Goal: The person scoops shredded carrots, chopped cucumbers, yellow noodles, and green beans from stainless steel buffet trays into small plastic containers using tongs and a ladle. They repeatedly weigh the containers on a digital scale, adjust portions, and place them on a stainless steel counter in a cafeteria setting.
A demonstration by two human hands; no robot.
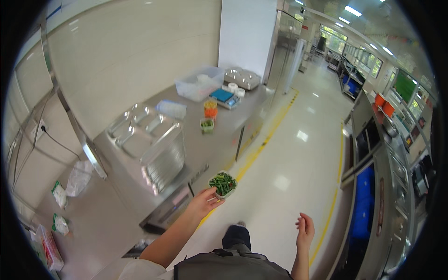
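My left hand (207,202) grips a small clear plastic container of chopped green vegetables (223,184), with the thumb over its rim. It is held above the floor beside a steel counter (196,147). My right hand (305,227) hangs over the aisle with fingers loosely curled and nothing visible in it. On the counter a row of small containers holds green pieces (207,125), orange food (211,112) and yellow food (210,104). Behind them lies a kitchen scale with a blue top (224,96), beside white rolls (236,90).
A tall stack of steel compartment trays (162,164) stands near the counter's front edge. A translucent plastic bin (199,85) is by the wall. Green and white bags (60,196) lie at left. Steel kitchen units (392,182) line the aisle's right side; yellow lines mark the floor.
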